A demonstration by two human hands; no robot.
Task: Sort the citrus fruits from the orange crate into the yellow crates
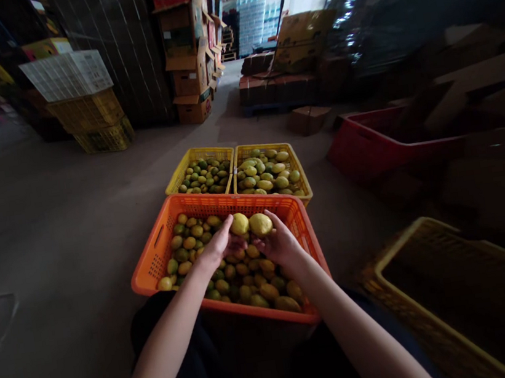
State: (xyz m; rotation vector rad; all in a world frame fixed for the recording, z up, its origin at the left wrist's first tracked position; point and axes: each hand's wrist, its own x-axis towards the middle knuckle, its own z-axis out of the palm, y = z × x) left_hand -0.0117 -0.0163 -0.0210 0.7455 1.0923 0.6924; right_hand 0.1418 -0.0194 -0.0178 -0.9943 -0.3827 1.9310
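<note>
A lemon in each hand: the left hand (223, 245) is closed around one lemon (240, 223), thumb along its outer side and fingers below, while the right hand (282, 241) grips a second lemon (261, 225) in mirror fashion. The pair sit side by side between the two palms, so close that whether they touch cannot be told, each nearest the hand that holds it. Both look nearly round from here; their long axes cannot be read. Directly beneath the hands, green-and-yellow lemons (268, 291) fill an orange crate (161, 238), spreading left of the left hand and back toward the wearer. Just beyond the fingertips stand two yellow crates of similar fruit, one ahead-left (179, 169), the other ahead-right (302, 173).
</note>
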